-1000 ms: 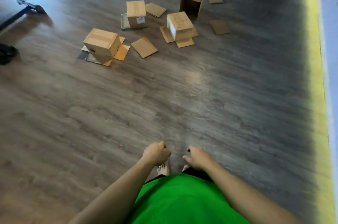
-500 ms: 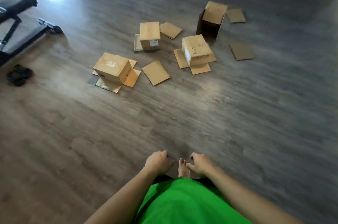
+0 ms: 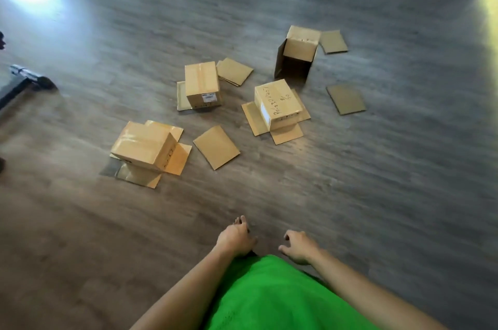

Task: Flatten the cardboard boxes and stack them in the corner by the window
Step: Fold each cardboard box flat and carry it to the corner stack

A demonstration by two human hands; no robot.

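Four cardboard boxes sat unflattened on the wood floor, well ahead of the person: a leftmost box, a labelled box, a handwritten box, and an open-sided tall box whose interior looked dark. Loose cardboard panels lay between. Left hand and right hand hung apart, loosely curled, holding nothing.
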